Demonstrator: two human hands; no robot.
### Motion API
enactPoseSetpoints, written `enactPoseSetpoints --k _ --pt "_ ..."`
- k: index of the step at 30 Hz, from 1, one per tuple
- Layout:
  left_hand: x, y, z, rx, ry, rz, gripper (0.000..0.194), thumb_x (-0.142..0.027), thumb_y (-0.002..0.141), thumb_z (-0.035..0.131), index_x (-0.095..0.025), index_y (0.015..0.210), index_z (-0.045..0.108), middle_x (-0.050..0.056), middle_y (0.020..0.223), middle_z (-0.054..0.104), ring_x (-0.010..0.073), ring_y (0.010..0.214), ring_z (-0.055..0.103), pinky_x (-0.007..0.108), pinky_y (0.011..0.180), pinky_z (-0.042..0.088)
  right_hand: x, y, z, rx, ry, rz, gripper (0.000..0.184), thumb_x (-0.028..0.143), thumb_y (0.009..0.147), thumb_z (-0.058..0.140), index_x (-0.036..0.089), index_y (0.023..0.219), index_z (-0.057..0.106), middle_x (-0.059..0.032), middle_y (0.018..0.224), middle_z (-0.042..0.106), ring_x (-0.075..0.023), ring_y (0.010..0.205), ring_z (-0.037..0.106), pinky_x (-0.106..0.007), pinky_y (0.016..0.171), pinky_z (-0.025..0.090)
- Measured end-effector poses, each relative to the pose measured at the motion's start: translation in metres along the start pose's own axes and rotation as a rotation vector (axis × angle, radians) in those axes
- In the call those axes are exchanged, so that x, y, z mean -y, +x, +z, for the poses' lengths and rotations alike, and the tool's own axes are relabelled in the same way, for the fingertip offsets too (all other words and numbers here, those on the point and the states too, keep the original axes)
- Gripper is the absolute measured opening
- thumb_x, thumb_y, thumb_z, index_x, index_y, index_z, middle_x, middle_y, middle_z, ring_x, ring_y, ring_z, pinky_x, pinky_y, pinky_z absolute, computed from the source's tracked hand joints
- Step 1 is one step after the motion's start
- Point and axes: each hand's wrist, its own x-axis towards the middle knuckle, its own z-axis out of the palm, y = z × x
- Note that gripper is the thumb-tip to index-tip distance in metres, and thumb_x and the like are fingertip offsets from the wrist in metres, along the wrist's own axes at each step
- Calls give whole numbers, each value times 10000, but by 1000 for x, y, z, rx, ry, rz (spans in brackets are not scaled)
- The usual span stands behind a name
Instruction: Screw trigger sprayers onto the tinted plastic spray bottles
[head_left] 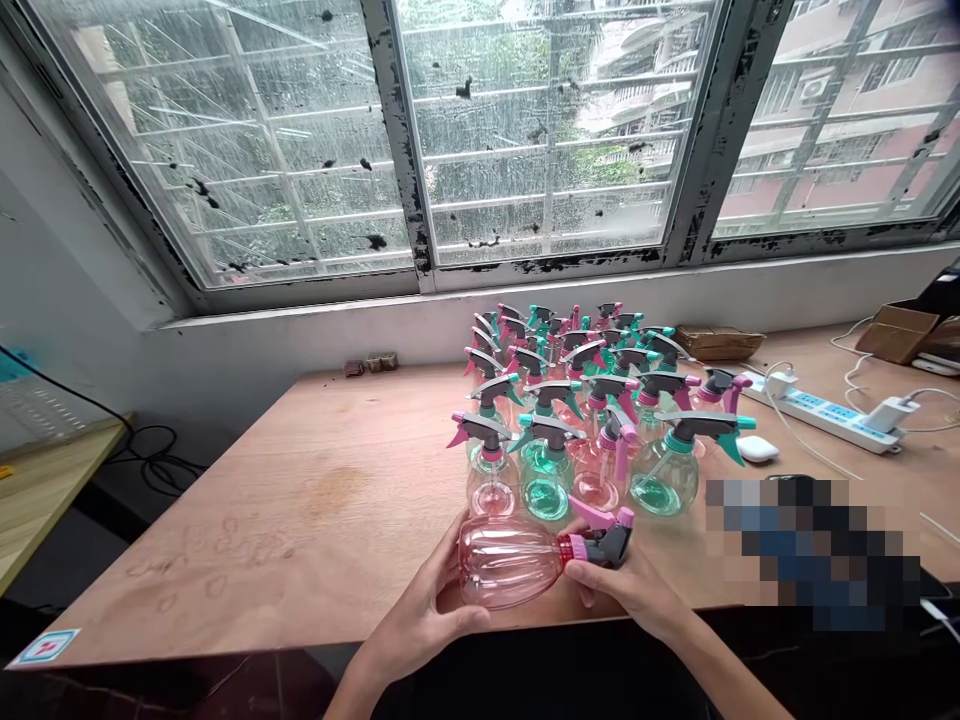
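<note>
spray bottle (510, 562): glossy, translucent plastic | tabletop (300, 480): matt wood, stained | window frame (397, 130): flaking finish, probably metal

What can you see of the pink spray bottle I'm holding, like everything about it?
The pink spray bottle has a see-through, ridged body that looks like plastic, a pink collar and a dark grey spray head with a pink trigger and tip. It is held sideways: your left hand cups the base end, your right hand the spray-head end. It is near the front edge of the table, before the standing spray bottles. No liquid shows inside; whether it touches the table is unclear.
</note>
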Motion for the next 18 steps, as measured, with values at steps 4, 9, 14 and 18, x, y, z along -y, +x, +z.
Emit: enactPoseSetpoints --k 4,9,14,18 --pt "1 0 -1 10 57 24 1037 -414 855 849 -354 1665 205 103 1736 322 385 1600 274 557 1306 278 -3 0 -1 -19 0 -18 405 563 873 838 211 970 663 52 594 585 -164 511 523 -279 537 433" --pt "-1 -1 0 -7 97 19 1032 -343 915 799 -416 1667 97 81 1752 286 357 1589 316 548 1305 279 -6 1 -2 -36 2 -26 407 551 890 833 205 1014 657 61 558 595 -155 489 517 -266 530 419" --pt "-1 1 -2 22 76 21 1054 -392 872 833 -323 1678 156 121 1734 322 371 1598 287 553 1316 250 -5 0 -2 -27 6 -21 401 534 878 848 206 1008 658 57 550 600 -165 494 521 -273 529 430" --pt "0 1 -2 23 53 6 1023 -403 878 826 -319 1673 190 117 1723 347 375 1584 317 554 1309 271 -5 1 -1 -25 17 -16 409 516 856 869 204 1019 661 60 565 588 -166 497 520 -274 520 444"
